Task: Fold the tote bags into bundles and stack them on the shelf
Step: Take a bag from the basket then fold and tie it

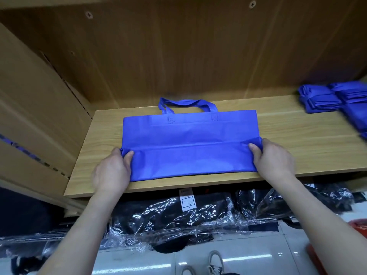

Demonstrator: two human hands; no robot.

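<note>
the left hand [112, 171] and right hand [273, 157] are pinching the ends of the tote bag [188, 135], lying mid-frame on the shelf [297, 139], probably to fold its lower flap; folded bundles [333, 100] are sitting upper right.

The tote bag [188, 135] at the centre is matt blue cloth, thin and softly creased, with embossed stitch patches under its handles. The bundles [321, 100] at right are the same cloth. The shelf [297, 139] and back panel [178, 56] look like pale wood-grain board, smooth, with metal screw heads [252, 4]. Below, glossy crinkled clear plastic wrapping [178, 217] covers dark goods and bears a white paper label [187, 201]. The floor tiles [248, 259] are shiny white.
</note>
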